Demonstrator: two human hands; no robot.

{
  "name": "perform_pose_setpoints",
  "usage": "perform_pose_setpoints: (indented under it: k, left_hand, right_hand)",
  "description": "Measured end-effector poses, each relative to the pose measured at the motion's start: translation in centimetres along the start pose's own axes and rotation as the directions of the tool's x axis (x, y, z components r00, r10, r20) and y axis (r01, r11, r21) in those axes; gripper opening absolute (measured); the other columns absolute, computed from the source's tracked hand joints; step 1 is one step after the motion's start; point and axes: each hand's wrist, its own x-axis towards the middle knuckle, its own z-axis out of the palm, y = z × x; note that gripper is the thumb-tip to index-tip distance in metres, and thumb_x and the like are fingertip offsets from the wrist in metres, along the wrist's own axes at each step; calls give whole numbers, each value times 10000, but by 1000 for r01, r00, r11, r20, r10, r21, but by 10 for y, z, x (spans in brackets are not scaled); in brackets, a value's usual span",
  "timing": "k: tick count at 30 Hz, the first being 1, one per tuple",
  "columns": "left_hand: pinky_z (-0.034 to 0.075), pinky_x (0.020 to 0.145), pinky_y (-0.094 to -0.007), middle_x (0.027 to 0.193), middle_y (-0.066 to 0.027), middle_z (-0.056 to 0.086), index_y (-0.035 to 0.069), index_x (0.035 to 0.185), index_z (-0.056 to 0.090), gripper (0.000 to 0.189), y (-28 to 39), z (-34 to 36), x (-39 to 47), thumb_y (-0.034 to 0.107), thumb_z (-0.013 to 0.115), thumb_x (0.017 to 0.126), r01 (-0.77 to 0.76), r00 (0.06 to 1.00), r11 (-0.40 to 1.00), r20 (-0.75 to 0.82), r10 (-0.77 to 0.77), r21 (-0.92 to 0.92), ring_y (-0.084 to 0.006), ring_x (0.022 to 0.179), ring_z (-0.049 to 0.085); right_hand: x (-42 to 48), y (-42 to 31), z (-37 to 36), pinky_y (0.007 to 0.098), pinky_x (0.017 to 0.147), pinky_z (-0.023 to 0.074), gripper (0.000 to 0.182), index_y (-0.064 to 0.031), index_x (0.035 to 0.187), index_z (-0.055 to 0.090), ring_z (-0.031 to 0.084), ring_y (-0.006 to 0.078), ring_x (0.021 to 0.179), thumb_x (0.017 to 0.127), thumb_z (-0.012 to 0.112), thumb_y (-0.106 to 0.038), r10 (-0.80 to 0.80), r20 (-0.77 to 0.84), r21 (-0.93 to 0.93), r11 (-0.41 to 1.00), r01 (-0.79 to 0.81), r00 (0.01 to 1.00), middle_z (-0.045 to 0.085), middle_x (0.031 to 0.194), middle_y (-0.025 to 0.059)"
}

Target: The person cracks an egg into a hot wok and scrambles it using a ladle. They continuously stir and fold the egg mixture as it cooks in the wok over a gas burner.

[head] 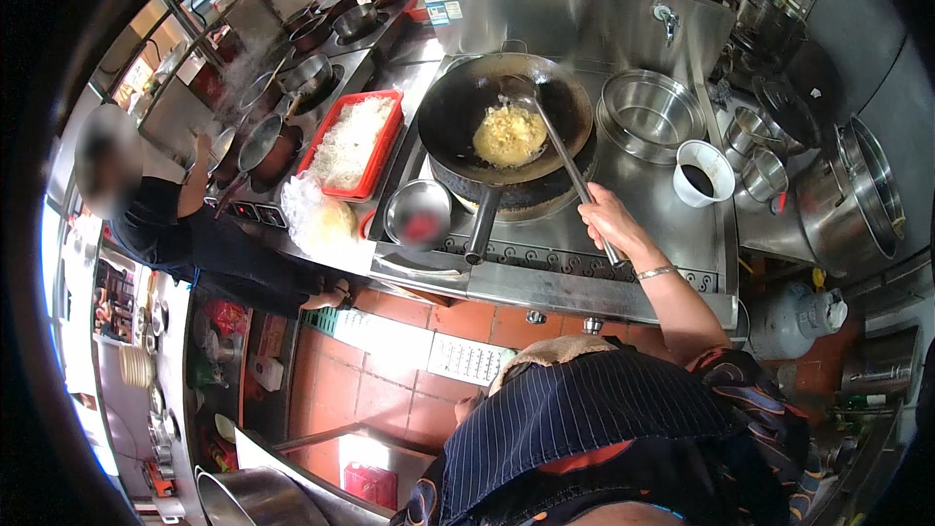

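My right hand (617,223) grips the long metal handle of a wok ladle (562,142). The ladle's bowl (517,88) rests against the inner back wall of a large dark wok (445,109). Beside it in the wok lies a yellow, chunky mass that looks like egg (510,137), with liquid around its front edge. The wok sits on a burner ring, its stubby handle (482,226) towards me. Only a small part of my left hand (466,409) shows low at my side, mostly hidden by my striped apron (584,409); its fingers cannot be made out.
Left of the wok are a red tray of pale noodles (350,142), a plastic bag (314,215) and a metal bowl (418,213). To the right stand steel basins (652,113) and a white tub of dark liquid (703,174). A co-worker (212,234) tends steaming pans at the left.
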Motion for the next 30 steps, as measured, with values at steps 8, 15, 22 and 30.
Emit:
perform_pose_setpoints:
  k: [8,15,22,30]
  left_hand:
    - [473,627,-281,779,-148,645,-67,861,632,280,60,-1,-35,186,625,741,53,996,997,69,-56,47,-174,717,608]
    - [475,655,-303,831,-169,641,-57,930,617,277,9,1,19,162,583,763,19,1000,999,-11,-20,-51,-204,737,607]
    - [474,699,-321,868,-186,636,-58,952,609,282,28,1,6,143,537,769,70,998,995,7,-70,-74,-239,808,609]
    - [477,707,-309,866,-182,635,-66,979,600,313,33,-2,12,150,545,759,38,996,999,78,-36,-20,-238,803,611]
  right_hand:
    - [9,23,19,223,294,330,101,-69,761,358,380,61,383,800,450,-83,44,204,140,987,-73,978,372,584,-11]
    - [-36,-1,31,244,300,346,74,-38,797,375,410,72,400,801,439,-76,20,269,-2,1000,-21,963,366,582,-4]
    - [-67,-6,-6,236,287,326,78,-30,814,382,394,67,374,810,450,-68,70,268,-103,994,-44,961,373,566,-6]
    - [-35,5,-26,203,291,323,87,-76,790,393,384,45,382,803,474,-106,74,116,211,973,-97,990,423,613,-4]
